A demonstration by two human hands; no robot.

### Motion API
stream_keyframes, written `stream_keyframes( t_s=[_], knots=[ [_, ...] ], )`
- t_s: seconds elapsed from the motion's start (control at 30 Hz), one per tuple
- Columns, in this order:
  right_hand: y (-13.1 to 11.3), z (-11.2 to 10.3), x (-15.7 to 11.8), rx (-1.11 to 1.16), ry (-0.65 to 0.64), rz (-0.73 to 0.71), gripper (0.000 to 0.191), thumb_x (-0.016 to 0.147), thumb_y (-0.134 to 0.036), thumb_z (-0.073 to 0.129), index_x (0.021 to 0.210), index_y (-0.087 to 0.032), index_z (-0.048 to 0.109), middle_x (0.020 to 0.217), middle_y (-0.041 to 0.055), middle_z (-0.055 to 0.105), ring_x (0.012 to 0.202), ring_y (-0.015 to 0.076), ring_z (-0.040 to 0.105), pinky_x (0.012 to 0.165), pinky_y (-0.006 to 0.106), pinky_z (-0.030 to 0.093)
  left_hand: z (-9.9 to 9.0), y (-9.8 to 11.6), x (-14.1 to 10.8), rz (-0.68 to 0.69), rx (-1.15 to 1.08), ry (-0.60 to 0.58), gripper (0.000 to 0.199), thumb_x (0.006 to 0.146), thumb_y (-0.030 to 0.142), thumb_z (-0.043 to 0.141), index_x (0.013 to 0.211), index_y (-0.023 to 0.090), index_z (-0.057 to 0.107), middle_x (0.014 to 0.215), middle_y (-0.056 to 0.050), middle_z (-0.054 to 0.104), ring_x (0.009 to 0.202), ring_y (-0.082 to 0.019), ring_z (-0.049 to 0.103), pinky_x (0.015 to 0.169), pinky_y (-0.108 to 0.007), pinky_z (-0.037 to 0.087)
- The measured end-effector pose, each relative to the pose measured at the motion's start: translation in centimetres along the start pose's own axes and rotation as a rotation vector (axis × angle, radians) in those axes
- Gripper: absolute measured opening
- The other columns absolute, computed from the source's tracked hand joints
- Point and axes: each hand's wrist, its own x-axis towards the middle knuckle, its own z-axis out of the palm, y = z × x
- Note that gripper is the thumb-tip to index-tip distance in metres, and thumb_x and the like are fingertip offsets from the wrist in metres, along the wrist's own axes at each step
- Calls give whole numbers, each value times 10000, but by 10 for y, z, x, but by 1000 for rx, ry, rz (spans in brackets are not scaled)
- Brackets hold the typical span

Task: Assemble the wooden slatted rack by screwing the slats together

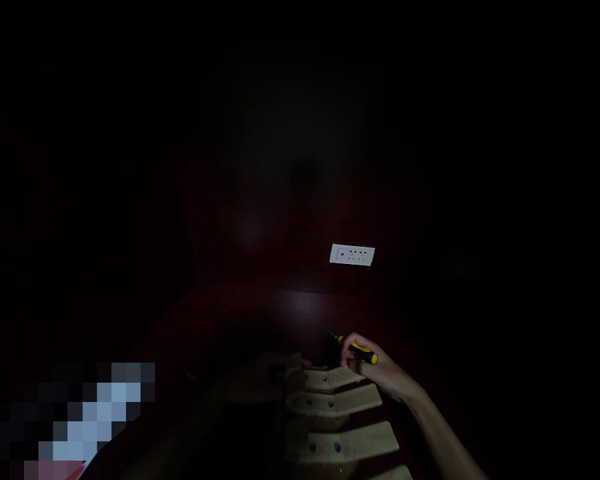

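My right hand (367, 357) is closed around a screwdriver (364, 352) with a yellow and black handle. Its dark metal end points up and left, away from me. Just below that hand lies a wooden piece (343, 440) with several pale slats, each fixed by dark round screw heads. In deep shadow, my left hand (263, 379) grips the far left end of the wooden piece. A few of its fingertips show past the far edge; the rest of the fingers are hard to make out.
A dark red tabletop (300, 307) runs back to a dark wall. A white socket panel (352, 255) is set there, right of centre. At lower left is a bright, pixelated pale patch (90, 413). Everything else is nearly black.
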Motion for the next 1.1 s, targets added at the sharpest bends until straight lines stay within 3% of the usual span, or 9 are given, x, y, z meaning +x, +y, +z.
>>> stream_keyframes(
  t_s=[0.2,0.4,0.6,0.73,0.87,1.1],
  knots=[
    [4,-1,2,-5,18,-2,162,750,-205,645,887,-196,558,820,-4,586,692,125,503,630,241,375,0,-10,1,11,-2,8,508,840,361,685,1315,226,565,1270,-68,626,1172,-291,567,1004,-399,419],
    [7,-2,1,83,-13,-16,249,795,-357,671,952,-201,557,866,10,584,700,131,516,621,240,378,-1,-6,0,10,39,26,466,842,328,688,1289,241,591,1267,-59,633,1170,-282,576,1006,-397,423],
    [11,-3,9,243,165,-95,339,858,-526,574,911,-192,595,855,35,568,772,161,537,673,256,422,-2,3,-1,70,52,4,468,841,329,686,1288,229,592,1286,-61,621,1184,-288,568,1015,-408,416],
    [12,-8,10,262,199,-80,309,882,-502,551,906,-199,603,811,23,547,701,139,496,587,233,394,-3,4,-2,73,79,0,461,858,345,659,1296,222,584,1288,-65,619,1179,-285,571,1007,-409,425],
    [5,-10,1,63,93,-56,260,845,-444,628,916,-196,591,837,3,524,607,96,417,504,209,317,-3,3,-3,64,104,-4,454,870,362,643,1299,228,581,1294,-57,614,1172,-276,573,1000,-381,429],
    [-6,1,-8,-118,15,-29,175,792,-303,680,887,-187,589,736,-32,486,611,95,416,555,220,308,0,-1,-3,20,77,14,471,866,371,644,1309,232,567,1305,-71,601,1183,-277,560,1025,-398,398]
  ],
)
